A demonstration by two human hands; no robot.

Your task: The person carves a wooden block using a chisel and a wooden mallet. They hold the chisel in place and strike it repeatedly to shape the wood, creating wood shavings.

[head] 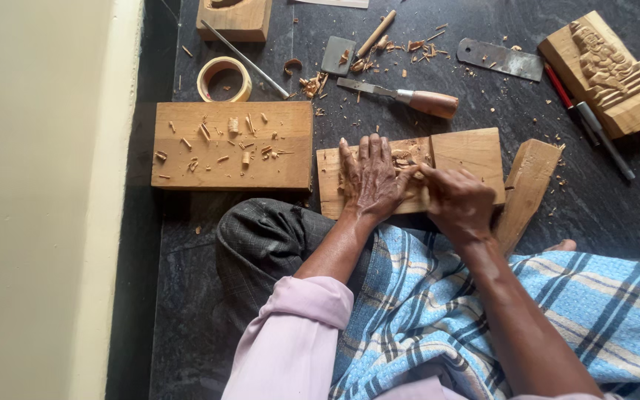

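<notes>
- Step in hand: carving, judged from the posture. The left hand (368, 178) lay flat, fingers spread, pressing down on the wooden panel (468, 152) on the dark stone floor (483, 96), just beyond the person's knees.
- The right hand (459, 201) was closed in a fist, gripping what appeared to be a small carving tool; the tool itself was mostly hidden, its tip meeting the panel beside the left fingers.
- Next move, as a judgement: a short controlled push of the blade, with the left hand bracing the panel and kept clear of the cutting line.
- Count, wooden pieces: one worked panel; one plain block (231, 144) to its left, strewn with chips; one narrow offcut (527, 189) touching the panel's right edge; one relief-carved block (609, 70) at far right; one further carved block (235, 18) at the far edge, partly cropped.
- Count, tools: one wooden-handled chisel (409, 96) beyond the panel; one flat metal scraper (499, 58); one small dark blade (337, 55); one thin metal rod (244, 58); one wooden stick (376, 32).
- Count, other: one roll of tape (224, 79); two pens (590, 122) near the relief-carved block, one red, one dark.
- Shavings (312, 85) lay scattered, too many to count.
</notes>
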